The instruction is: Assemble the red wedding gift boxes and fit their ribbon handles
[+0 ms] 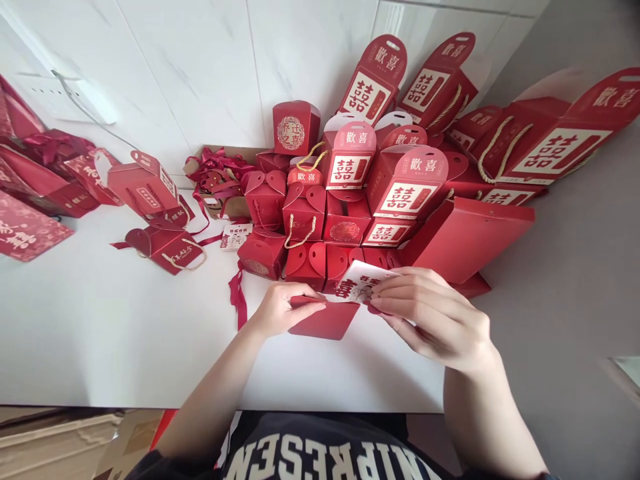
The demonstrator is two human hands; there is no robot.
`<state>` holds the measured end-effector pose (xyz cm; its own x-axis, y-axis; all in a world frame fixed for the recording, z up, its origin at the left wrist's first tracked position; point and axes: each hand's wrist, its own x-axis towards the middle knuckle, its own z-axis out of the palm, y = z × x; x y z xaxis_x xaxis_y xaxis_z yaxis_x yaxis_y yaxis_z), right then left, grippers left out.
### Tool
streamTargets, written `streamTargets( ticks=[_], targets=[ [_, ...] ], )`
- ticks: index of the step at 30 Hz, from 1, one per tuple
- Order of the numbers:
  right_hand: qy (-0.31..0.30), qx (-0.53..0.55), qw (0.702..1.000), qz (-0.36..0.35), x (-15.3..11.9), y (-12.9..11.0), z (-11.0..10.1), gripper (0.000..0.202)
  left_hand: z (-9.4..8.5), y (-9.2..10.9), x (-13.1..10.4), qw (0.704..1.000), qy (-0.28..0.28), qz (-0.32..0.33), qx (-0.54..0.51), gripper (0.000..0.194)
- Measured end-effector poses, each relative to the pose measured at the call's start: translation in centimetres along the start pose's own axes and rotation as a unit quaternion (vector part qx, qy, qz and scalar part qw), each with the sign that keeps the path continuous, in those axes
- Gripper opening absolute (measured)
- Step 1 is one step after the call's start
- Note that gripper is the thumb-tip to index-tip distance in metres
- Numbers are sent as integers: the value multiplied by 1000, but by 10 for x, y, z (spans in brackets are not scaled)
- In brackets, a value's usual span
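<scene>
My left hand (287,309) pinches the upper left edge of a red box (325,321) between thumb and fingers. In my right hand (435,317) is a white card (361,280) with red characters and a small drawing; the fingers are closed over its right side. The card is tilted above the box's right part. A small dark red piece shows under my right fingers, too hidden to make out. Just behind both hands stand small red boxes (305,263) with rounded flaps.
Red gift boxes (407,190) are stacked at the back right. A carton (227,207) of red ribbons stands at the back middle, near another white card (236,237). Two roped boxes (167,247) and red bags (30,223) are on the left. Cardboard (60,440) lies below the table's front edge.
</scene>
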<state>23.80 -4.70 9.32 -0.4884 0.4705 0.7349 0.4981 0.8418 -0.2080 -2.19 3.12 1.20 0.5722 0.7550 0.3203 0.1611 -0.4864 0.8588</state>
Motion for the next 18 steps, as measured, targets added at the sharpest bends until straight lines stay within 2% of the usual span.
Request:
streamTargets(
  ticks=[4, 12, 18],
  targets=[
    [-28, 2, 999, -15, -3, -7, -5, 28, 1, -1, -1, 1000, 4, 7, 0, 11],
    [3, 14, 1000, -21, -23, -8, -19, 37, 1, 0, -2, 1000, -4, 2, -26, 13],
    [4, -14, 1000, -6, -34, -7, -15, 36, 1, 1, -2, 1000, 0, -3, -18, 13]
  ],
)
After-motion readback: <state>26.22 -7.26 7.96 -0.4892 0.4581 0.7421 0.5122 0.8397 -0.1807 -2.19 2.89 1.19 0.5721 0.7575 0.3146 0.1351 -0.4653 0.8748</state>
